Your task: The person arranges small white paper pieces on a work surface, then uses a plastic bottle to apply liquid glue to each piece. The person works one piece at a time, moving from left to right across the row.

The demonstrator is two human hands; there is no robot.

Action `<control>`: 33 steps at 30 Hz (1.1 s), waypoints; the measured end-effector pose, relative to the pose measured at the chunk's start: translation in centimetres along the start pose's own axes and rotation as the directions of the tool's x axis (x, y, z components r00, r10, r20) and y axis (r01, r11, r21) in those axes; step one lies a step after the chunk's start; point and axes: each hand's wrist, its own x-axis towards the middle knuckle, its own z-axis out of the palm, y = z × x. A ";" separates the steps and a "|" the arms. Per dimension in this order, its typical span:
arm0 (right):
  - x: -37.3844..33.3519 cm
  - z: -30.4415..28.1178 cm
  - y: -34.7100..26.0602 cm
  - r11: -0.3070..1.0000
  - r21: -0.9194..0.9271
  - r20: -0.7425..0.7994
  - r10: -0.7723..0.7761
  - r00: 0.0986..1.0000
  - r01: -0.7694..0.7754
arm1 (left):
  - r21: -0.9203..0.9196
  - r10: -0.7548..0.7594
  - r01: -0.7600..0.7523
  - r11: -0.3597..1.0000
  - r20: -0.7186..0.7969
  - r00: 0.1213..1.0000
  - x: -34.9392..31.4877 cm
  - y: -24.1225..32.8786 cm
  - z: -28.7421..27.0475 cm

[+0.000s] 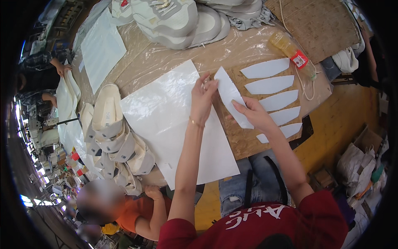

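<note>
My right hand (pixel 258 116) grips a curved white cut-out piece (pixel 230 93) by its lower end, thumb on top, and holds it tilted over a brown board (pixel 246 143). My left hand (pixel 202 97) is beside the upper end of this piece, fingers bent and fingertips close together. Whether something thin lies between them I cannot make out. Several similar white pieces lie in a column on the board, among them a top one (pixel 265 68) and a bottom one (pixel 286 133). Under my left forearm spreads a large white sheet (pixel 166 120).
Stacked pale shoes (pixel 108 112) stand left of the sheet, and more shoes (pixel 178 25) sit at the far edge. A yellowish bottle (pixel 286 45) with a red label lies beyond the board. A person in orange (pixel 141 211) sits at left; another person's hand (pixel 63 69) handles sheets.
</note>
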 end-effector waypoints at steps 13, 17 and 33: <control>-0.9 0.6 5.1 0.871 -0.477 -0.427 -0.344 0.836 0.115 | 0.563 0.292 -0.269 0.781 0.052 0.955 3.8 -1.4 3.1; -0.6 0.4 4.5 0.855 -0.515 -0.447 -0.328 0.832 0.060 | 0.596 0.324 -0.266 0.758 0.010 0.946 3.9 -1.2 3.1; -2.5 0.9 3.2 0.345 -0.910 -0.368 -0.412 0.833 -0.231 | 0.887 0.608 -0.415 0.204 0.218 0.764 1.9 -3.2 0.1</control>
